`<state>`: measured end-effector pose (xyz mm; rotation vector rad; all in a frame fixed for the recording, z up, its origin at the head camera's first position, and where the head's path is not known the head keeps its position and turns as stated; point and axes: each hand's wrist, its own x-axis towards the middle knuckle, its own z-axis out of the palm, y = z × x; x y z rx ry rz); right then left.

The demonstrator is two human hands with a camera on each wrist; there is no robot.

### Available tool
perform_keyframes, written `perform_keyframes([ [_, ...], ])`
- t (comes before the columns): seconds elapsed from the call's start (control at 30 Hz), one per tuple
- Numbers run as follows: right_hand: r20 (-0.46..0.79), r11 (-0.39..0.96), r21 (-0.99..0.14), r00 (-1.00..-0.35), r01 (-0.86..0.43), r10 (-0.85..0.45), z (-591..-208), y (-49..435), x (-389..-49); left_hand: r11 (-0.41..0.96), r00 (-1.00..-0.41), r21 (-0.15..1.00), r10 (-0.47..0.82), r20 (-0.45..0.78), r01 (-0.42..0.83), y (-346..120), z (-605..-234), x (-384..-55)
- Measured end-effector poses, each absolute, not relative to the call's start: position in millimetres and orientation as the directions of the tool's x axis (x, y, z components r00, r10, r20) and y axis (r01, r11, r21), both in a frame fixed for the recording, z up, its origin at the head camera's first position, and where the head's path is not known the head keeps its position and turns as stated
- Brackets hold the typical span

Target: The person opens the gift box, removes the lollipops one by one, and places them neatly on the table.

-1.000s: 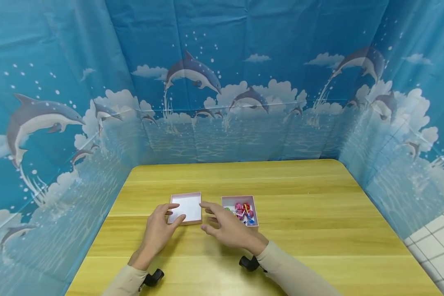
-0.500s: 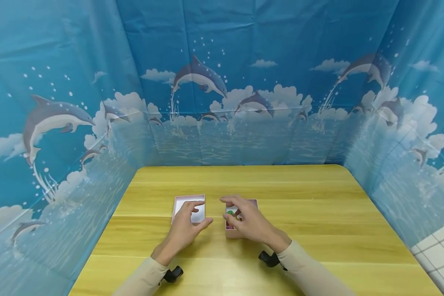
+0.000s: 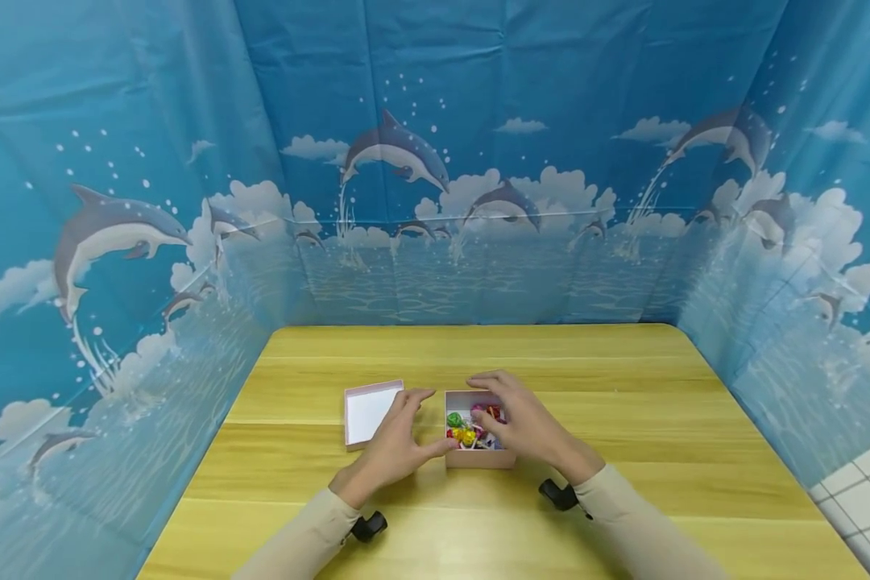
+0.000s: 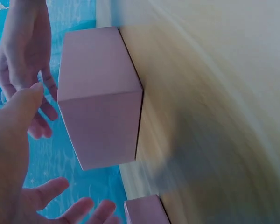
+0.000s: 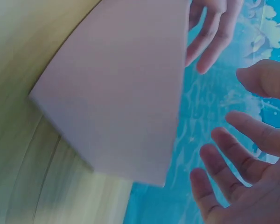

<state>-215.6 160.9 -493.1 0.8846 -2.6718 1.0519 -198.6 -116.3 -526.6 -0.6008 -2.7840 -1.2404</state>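
A pink open-topped box (image 3: pixel 481 459) holds several wrapped lollipops (image 3: pixel 467 436) in green, yellow, red and purple. My left hand (image 3: pixel 395 451) is at the box's left, fingers spread and thumb near the front left corner. My right hand (image 3: pixel 528 424) hovers over the right part of the box, hiding some lollipops. In the left wrist view the left hand (image 4: pixel 9 154) has nothing between thumb and fingers, beside the box wall (image 4: pixel 100 126). The right wrist view shows the right hand (image 5: pixel 252 172) with loosely spread fingers, apart from the box (image 5: pixel 116 93).
A shallow pink lid (image 3: pixel 366 412) with a white inside lies to the left of the box, partly behind the left hand. Both stand on a yellow wood-grain table (image 3: pixel 623 483). A blue dolphin-print curtain (image 3: pixel 435 274) hangs around the table's back and sides.
Both hands have moved right: the left from the lid to the box's left side, the right from between lid and box to over the box. The head view has shifted slightly.
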Motion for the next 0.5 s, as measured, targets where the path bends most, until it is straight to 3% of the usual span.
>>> perform_keyframes([
  [0.5,0.226,0.671,-0.512,-0.838,-0.536,-0.497,-500,187,-231,0.681,-0.883,0.603,0.461,0.088,0.416,-96,-525,-210],
])
